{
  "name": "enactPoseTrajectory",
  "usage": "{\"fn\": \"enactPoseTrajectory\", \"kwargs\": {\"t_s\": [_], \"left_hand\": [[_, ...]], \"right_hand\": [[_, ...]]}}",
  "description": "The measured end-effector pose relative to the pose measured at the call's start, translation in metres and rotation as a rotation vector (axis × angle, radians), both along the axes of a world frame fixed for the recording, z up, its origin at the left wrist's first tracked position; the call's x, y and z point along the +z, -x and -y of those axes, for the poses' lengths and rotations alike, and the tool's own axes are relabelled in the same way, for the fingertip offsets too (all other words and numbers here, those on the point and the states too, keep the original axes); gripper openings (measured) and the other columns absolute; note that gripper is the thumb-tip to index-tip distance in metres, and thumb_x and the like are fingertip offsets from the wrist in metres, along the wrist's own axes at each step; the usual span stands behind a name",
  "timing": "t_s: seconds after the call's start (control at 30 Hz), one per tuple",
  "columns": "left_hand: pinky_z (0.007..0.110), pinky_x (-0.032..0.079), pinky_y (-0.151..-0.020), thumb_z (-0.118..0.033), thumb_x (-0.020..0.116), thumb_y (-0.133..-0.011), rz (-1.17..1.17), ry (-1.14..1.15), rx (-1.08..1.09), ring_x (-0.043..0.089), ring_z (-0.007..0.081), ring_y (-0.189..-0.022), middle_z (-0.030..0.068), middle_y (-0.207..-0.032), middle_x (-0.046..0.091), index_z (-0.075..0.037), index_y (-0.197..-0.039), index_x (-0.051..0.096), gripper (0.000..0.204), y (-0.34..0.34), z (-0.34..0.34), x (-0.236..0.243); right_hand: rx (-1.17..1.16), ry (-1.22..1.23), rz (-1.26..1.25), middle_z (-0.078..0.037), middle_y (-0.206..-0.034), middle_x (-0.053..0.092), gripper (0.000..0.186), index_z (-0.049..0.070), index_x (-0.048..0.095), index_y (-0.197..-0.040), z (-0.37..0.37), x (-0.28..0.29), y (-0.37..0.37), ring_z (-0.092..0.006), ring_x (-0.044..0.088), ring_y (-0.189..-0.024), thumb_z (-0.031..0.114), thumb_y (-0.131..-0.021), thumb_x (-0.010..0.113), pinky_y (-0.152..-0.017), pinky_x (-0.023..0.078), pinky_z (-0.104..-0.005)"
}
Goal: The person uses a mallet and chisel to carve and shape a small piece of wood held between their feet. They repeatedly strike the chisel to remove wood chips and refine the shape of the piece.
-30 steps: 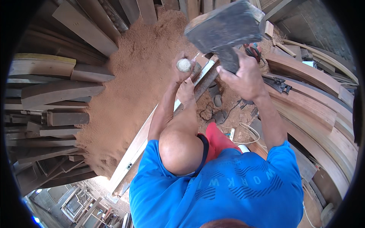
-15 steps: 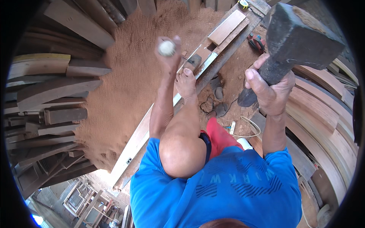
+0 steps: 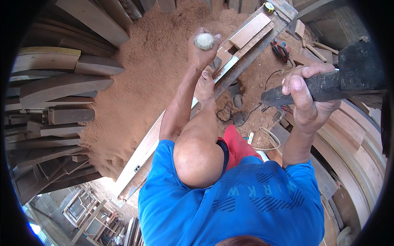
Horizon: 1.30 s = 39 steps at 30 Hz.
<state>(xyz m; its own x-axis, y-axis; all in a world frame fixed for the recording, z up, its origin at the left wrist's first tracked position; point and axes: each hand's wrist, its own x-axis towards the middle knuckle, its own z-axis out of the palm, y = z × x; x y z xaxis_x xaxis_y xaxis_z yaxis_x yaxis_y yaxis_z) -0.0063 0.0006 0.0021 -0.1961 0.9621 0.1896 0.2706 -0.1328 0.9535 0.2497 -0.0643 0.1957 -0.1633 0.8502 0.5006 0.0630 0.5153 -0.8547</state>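
Over the upper part of a long pale beam (image 3: 147, 153), in the head view, the person's left hand (image 3: 201, 55) is closed around an upright tool handle (image 3: 204, 41), whose round, whitish butt faces the camera; the tool's lower end is hidden. Off to the right, well apart from it, the right hand (image 3: 311, 107) wraps the shaft of a dark, heavy mallet (image 3: 357, 78), its block-shaped head at the picture's right edge. A bare foot (image 3: 204, 91) rests on the beam, just below the left hand. Farther up lie a short plank (image 3: 251, 30) and a yellow tape measure (image 3: 269, 7). Beside the beam, a red and black power tool (image 3: 280, 49) sits near wood scraps; reddish sawdust (image 3: 135, 94) spreads left.
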Motion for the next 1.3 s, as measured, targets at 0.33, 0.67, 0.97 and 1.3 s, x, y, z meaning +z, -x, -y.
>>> {"fn": "enactPoseTrajectory", "kwargs": {"t_s": [0.33, 0.67, 0.97, 1.3], "left_hand": [[0.026, 0.047, -0.058, -0.021, 0.077, -0.093, -0.128, 0.042, -0.01, 0.054, 0.0072, -0.066, -0.0012, -0.073, 0.057, -0.007, -0.087, 0.055, 0.027, -0.008, 0.007, -0.001], [0.035, 0.054, -0.07, -0.018, 0.077, -0.086, -0.207, 0.13, -0.113, 0.068, 0.0202, -0.077, 0.0119, -0.082, 0.068, -0.007, -0.091, 0.063, 0.019, -0.024, 0.026, 0.017], [0.04, 0.052, -0.097, -0.019, 0.08, -0.08, -0.418, -0.016, -0.245, 0.066, 0.0217, -0.109, 0.0087, -0.117, 0.071, -0.008, -0.117, 0.068, 0.04, -0.003, 0.04, -0.091], [0.033, 0.058, -0.077, -0.037, 0.086, -0.083, -0.559, 0.273, -0.031, 0.073, 0.0231, -0.091, 0.0127, -0.099, 0.075, -0.008, -0.119, 0.065, 0.051, 0.02, -0.008, 0.019]], "right_hand": [[-0.095, 0.099, -0.195, -0.009, -0.073, 0.067, 0.018, -0.001, 0.062, -0.096, -0.001, -0.001, -0.001, -0.0124, 0.064, -0.061, 0.0, -0.083, 0.075, -0.06, 0.053, -0.0254], [-0.045, -0.058, -0.108, -0.007, -0.076, 0.067, 0.015, 0.0, 0.06, -0.102, -0.027, -0.009, 0.025, -0.0133, 0.064, -0.062, -0.003, -0.09, 0.069, -0.055, 0.053, -0.0294], [0.202, 0.248, 1.007, -0.025, -0.084, 0.069, 0.036, -0.002, 0.06, -0.111, -0.028, -0.085, 0.014, -0.0452, 0.069, -0.083, 0.018, -0.083, 0.07, -0.077, 0.055, -0.0523], [0.088, 0.79, 0.36, -0.009, -0.07, 0.064, 0.024, -0.003, 0.06, -0.096, -0.016, -0.115, 0.004, -0.0163, 0.065, -0.059, 0.018, -0.087, 0.069, -0.056, 0.052, -0.0321]]}}
